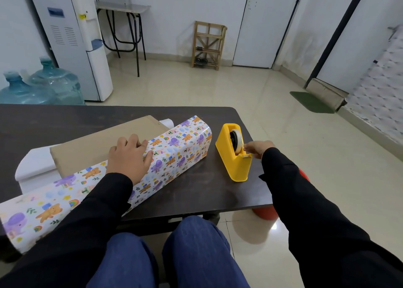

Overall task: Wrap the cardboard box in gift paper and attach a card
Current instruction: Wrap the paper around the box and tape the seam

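Securing the first seam, by the look of it; pressing the edge of the animal-print gift paper (178,154) onto the flat brown cardboard box (98,143) with the left hand (128,154), fingers fairly straight and spread; box lying on the dark tabletop (207,191), near side papered, top mostly bare; reaching the right hand (258,149) to the yellow plastic tape dispenser (233,163) nearby, fingertips seemingly pinching the white tape (236,140) at the cutter; next, probably: draw out a short strip, tear it, keep the paper pinned.
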